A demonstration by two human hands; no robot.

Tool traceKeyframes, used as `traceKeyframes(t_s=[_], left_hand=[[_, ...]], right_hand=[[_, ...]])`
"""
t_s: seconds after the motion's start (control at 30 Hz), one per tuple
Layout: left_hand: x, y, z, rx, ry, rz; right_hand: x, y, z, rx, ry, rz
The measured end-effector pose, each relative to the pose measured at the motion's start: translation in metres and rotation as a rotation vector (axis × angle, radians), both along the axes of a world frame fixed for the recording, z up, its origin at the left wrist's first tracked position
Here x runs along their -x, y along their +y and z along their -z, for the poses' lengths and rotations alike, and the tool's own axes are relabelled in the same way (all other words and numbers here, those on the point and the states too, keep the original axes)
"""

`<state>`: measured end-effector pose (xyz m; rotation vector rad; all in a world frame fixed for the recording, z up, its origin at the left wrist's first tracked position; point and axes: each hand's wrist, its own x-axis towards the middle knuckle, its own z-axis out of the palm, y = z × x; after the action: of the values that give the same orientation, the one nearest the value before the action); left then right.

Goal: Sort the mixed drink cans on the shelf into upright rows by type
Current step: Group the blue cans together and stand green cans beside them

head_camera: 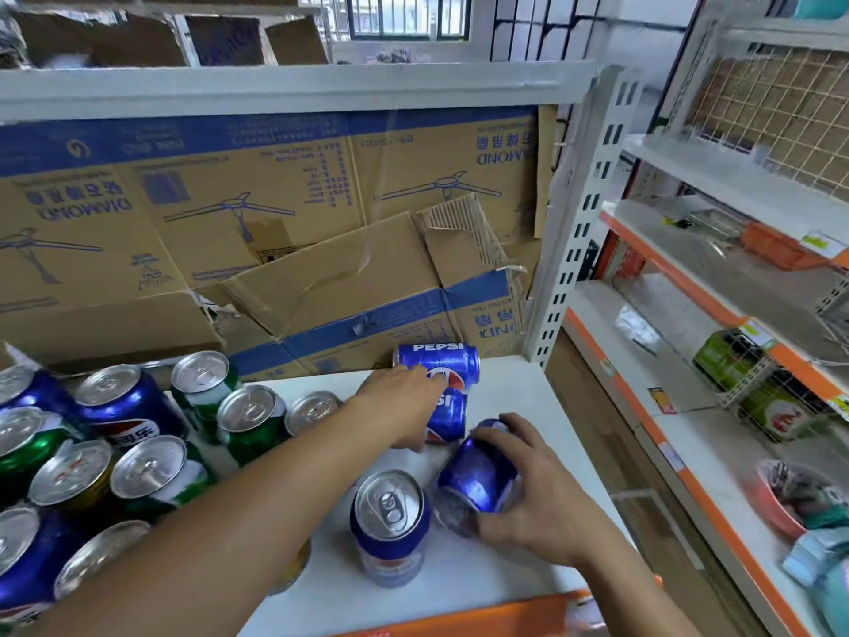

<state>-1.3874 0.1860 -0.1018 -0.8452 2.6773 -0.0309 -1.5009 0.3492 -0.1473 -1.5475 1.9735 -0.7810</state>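
Observation:
On the white shelf, my right hand grips a blue Pepsi can that is tilted, its base toward me. My left hand reaches across and holds a second blue Pepsi can lying on its side. A third Pepsi can lies on its side just behind it, against the cardboard. One blue Pepsi can stands upright near the front. To the left stand several upright cans, blue ones and green ones mixed together.
Flattened cardboard boxes line the back of the shelf. A white perforated upright post bounds the right side. The shelf front edge has an orange strip. Another shelving unit with goods stands to the right.

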Motion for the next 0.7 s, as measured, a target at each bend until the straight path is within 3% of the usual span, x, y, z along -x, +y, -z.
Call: traceKeyframes(t_s=[0.13, 0.33, 0.57, 0.7], left_hand=[[0.007, -0.002, 0.007, 0.015, -0.031, -0.002], [0.009, -0.004, 0.008, 0.056, 0.056, 0.010], [-0.009, -0.011, -0.011, -0.187, 0.276, -0.219], [-0.027, -0.015, -0.019, -0.285, 0.229, -0.267]], right_hand=[[0.024, 0.004, 0.004, 0.043, -0.455, 0.143], [0.039, -0.001, -0.004, 0.020, -0.502, 0.207], [0.047, -0.017, -0.010, -0.038, -0.464, 0.077], [0.055, -0.025, -0.012, -0.096, -0.532, -0.020]])
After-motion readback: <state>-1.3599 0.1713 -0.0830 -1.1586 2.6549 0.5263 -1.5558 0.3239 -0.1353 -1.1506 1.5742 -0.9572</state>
